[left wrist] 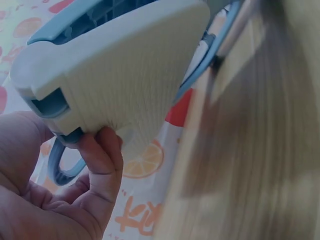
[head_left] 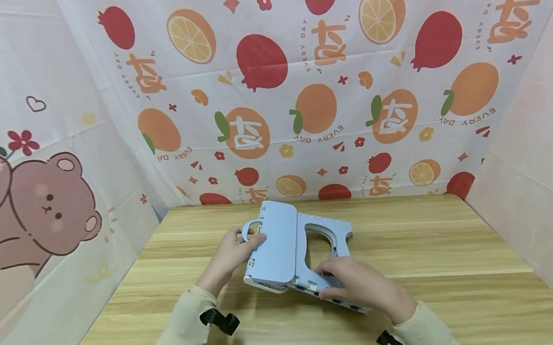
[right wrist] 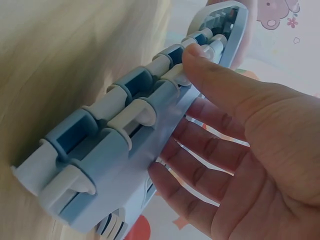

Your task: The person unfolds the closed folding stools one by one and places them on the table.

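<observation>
A light blue and white folding step stool [head_left: 280,243], partly folded, is tilted over the wooden table. Its top panel faces up on the left, and a leg panel with a large arched cut-out stretches to the right. My left hand [head_left: 232,253] grips the top's left edge beside the loop handle [left wrist: 61,165], thumb above and fingers underneath. On the near side, my right hand [head_left: 354,284] holds the leg panel, with the thumb on its hinged edge [right wrist: 132,85] and the fingers spread along its face.
The wood-grain table [head_left: 430,268] extends around the stool. A fruit-print cloth [head_left: 296,102] hangs along the table's back edge. Pale cloths hang on both sides, the left one [head_left: 46,207] printed with a bear. Black straps circle both wrists.
</observation>
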`<state>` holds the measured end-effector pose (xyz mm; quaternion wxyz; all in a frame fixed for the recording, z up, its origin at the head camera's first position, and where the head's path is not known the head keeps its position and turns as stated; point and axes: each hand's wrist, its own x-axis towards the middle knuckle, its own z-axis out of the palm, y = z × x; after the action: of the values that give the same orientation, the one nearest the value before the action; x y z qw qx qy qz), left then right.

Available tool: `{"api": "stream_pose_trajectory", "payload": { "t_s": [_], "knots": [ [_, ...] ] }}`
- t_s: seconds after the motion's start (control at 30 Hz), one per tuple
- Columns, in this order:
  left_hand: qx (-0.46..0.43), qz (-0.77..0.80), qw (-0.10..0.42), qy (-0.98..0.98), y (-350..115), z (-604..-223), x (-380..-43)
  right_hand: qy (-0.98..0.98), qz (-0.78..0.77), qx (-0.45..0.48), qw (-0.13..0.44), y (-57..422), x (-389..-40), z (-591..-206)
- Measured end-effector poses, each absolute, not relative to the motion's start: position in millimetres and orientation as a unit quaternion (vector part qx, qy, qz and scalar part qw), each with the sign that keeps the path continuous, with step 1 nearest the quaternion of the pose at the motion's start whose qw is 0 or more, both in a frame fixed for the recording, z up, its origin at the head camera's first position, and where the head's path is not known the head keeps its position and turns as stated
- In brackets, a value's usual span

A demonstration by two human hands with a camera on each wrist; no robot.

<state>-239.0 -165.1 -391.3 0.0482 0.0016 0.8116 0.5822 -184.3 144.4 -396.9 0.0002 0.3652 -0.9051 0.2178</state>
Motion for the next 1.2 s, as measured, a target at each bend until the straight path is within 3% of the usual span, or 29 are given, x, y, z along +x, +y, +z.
{"api": "stream_pose_trajectory", "payload": {
  "t_s": [0.8,1.2],
  "knots": [
    [0.057,0.601,0.007,0.797,-152,-345,-236,-0.892,0.287,0.349,0.002,140,-184,-393],
    [0.078,0.602,0.012,0.795,-139,-321,-228,-0.868,0.354,0.348,-0.015,141,-185,-395]
  ]
}}
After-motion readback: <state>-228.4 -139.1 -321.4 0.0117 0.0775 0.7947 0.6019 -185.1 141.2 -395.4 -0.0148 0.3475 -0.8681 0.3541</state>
